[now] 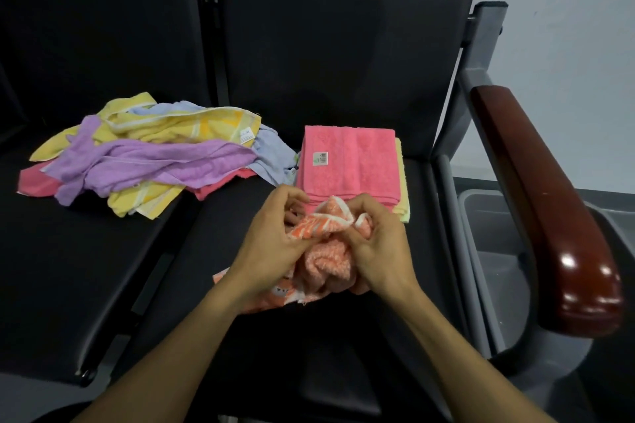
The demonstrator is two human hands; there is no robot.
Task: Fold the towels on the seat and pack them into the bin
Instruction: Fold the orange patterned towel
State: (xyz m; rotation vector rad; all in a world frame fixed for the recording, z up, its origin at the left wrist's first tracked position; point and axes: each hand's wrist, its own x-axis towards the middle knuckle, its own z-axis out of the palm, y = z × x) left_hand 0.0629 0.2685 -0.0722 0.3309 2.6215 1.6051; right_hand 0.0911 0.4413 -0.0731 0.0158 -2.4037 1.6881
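Orange towel point(324, 251) bunched between both hands, apparently unfolded.

The armrest point(546, 216) hides most of the grey bin point(488, 216); pink towel's label point(320, 159) unreadable.

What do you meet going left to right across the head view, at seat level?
Loose towel heap → folded pink towel on its stack, with both hands gripping the orange towel just in front → wooden armrest → grey bin showing beside and beneath the armrest.
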